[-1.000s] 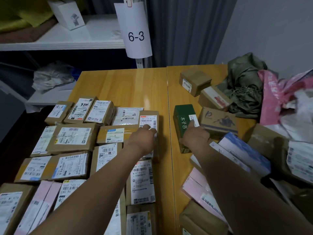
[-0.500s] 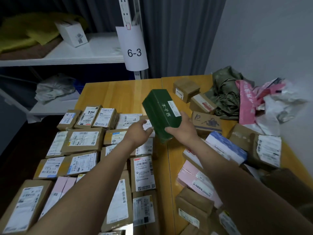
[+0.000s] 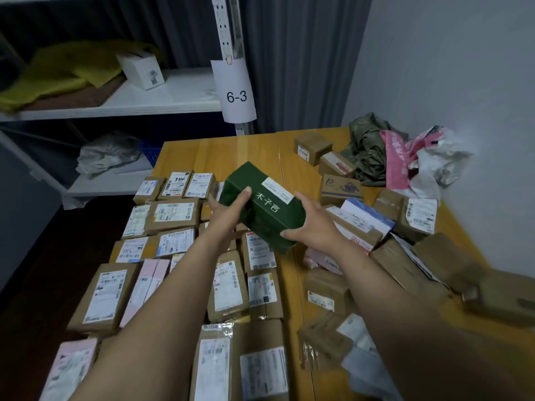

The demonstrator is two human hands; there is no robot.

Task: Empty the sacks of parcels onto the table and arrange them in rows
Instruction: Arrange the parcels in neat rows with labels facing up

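Observation:
A dark green box (image 3: 262, 209) with a white label and white characters is held in the air above the wooden table (image 3: 231, 151), tilted. My left hand (image 3: 228, 212) grips its left side, thumb on top. My right hand (image 3: 314, 227) grips its near right end. Below and to the left, several brown and pink parcels (image 3: 173, 215) lie label-up in rows. To the right, a loose heap of parcels (image 3: 362, 224) lies unsorted. Crumpled green, pink and white sacks (image 3: 399, 157) lie at the table's far right by the wall.
A white shelf unit (image 3: 173, 96) stands behind the table, with a "6-3" paper tag (image 3: 236, 91), a white box (image 3: 142, 69) and yellow cloth. Two small brown boxes (image 3: 312, 147) sit at the far right of the table. Bare wood shows at the far middle.
The green box lay on the table under my right hand; it has been lifted and carried left, and my left hand has left the row parcel and taken hold of it.

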